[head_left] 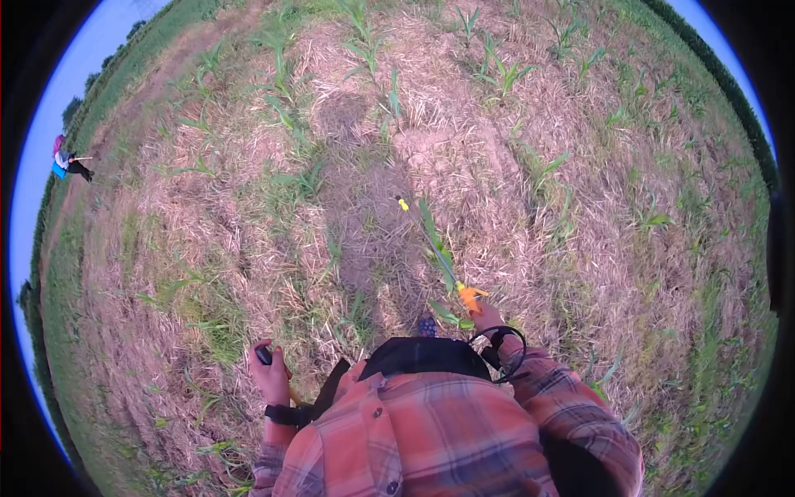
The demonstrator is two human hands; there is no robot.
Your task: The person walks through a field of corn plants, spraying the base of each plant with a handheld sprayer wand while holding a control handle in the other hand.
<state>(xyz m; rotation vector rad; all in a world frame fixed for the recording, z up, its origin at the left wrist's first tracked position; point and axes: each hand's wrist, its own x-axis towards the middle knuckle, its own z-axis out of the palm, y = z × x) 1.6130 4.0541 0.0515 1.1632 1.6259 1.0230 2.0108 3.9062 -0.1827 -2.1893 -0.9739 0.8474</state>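
Observation:
My right hand (487,316) is wrapped round the orange trigger handle (469,296) of a spray wand (442,260). The thin wand points forward and down over the ground, and its yellow nozzle (402,204) is at the far end. A black hose (523,358) loops beside my right wrist. At the lower left, my left hand (271,381) is closed round a lever with a black grip end (263,354). Part of the lever shows below the hand; its far end is hidden by my body. Green maize-like plants (430,224) stand beside and under the wand.
Dry straw (248,224) covers the soil, with young plants (503,73) and weeds scattered in it. Far off at the left, another person (70,161) stands holding a long stick-like thing. My shoe (427,325) shows just ahead of my body.

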